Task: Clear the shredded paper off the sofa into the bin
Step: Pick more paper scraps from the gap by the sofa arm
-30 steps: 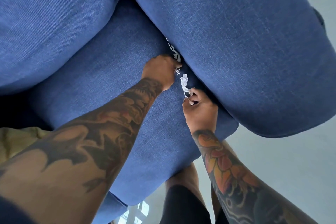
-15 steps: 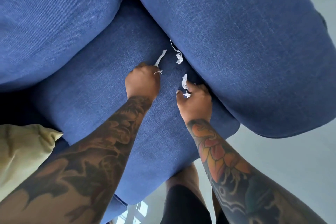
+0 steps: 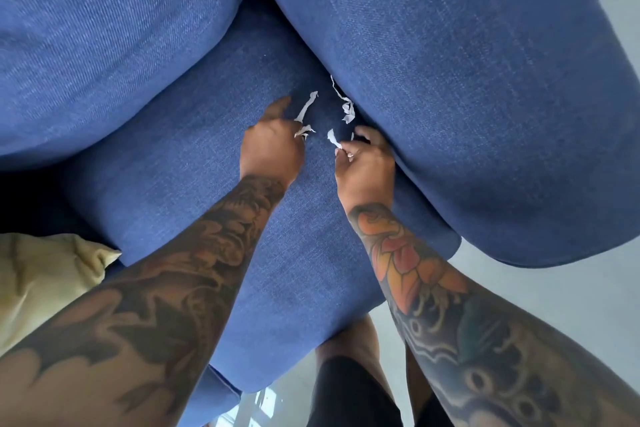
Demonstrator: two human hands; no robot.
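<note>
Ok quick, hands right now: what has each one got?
Left hand: closed on a paper shred, index finger extended.
Right hand: fingertips pinched on another paper scrap.

blue sofa seat (image 3: 166,191) | paper shreds (image 3: 346,107) | possibly a yellow cushion (image 3: 45,281)

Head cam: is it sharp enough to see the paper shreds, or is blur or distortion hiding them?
Head view: even soft light, no glare; white shreds stand out on the blue seat cushion; left hand slightly motion-blurred; wide-angle bends the edges.
</note>
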